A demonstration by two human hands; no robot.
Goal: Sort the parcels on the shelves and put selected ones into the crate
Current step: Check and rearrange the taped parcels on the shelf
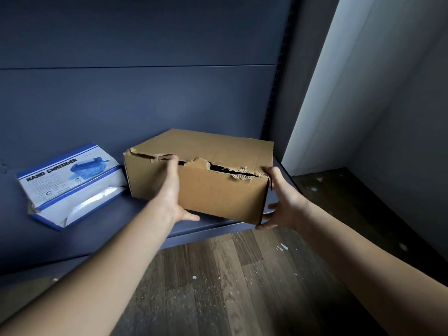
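Note:
A brown cardboard box (223,195) with a torn, gaping top front edge sits on the dark blue shelf (109,229), its right front corner jutting past the shelf's front lip. My left hand (171,190) lies up the box's front face, fingertips at the torn edge and thumb under the bottom edge. My right hand (283,202) grips the box's right front corner, with fingers at the top corner and others under the bottom. No crate is in view.
A flattened blue and white "Hand Shredder" carton (70,183) lies on the shelf left of the box. The shelf's blue back panel (145,93) rises behind. Wooden floor (230,275) lies below, and a pale wall (351,93) stands at the right.

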